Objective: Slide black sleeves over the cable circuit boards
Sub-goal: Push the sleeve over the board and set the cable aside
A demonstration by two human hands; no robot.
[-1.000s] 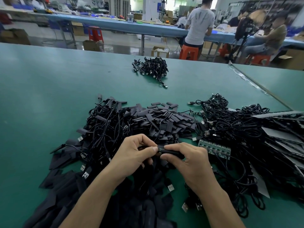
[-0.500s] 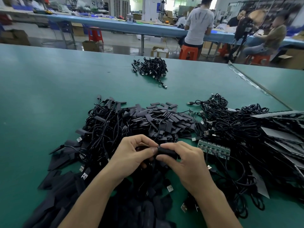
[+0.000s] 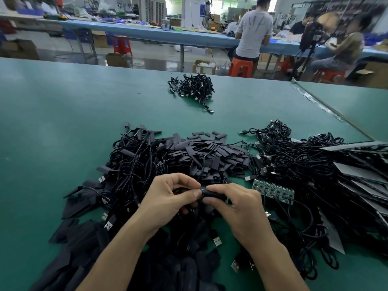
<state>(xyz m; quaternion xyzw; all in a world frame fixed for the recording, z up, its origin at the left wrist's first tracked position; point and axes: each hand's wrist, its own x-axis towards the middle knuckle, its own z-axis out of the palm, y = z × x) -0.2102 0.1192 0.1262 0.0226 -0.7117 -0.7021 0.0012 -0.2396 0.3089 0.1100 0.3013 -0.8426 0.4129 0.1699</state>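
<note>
Hands meet at the middle of the view, just above the heap, so start from there. Your left hand (image 3: 170, 196) is curled, its thumb and forefinger pinching what looks like the cable (image 3: 181, 190) right at the left mouth of the black sleeve (image 3: 213, 194). Your right hand (image 3: 241, 208) is clenched round the sleeve itself, forefinger over the top and thumb beneath. The two sets of fingertips are all but touching. The sleeve's long axis runs across you, left to right, dipping slightly toward the right, and that is the line the coming move turns on. The cable feeds in from the left and the sleeve lies to the right of it, so any further slide has to go along that axis, not across it. The circuit board does not show. It is either inside the sleeve or hidden by your fingers, and I cannot tell how far in it sits. My judgement is that the right hand, which has the sleeve, should do the travelling while the left braces. Beyond your knuckles lie the loose sleeves (image 3: 201, 152), with a green panel of boards (image 3: 273, 190) just beside the right hand and a tangle of cables (image 3: 298, 160) past it. A small bundle (image 3: 193, 87) sits well apart, farther up the table (image 3: 63, 122).
</note>
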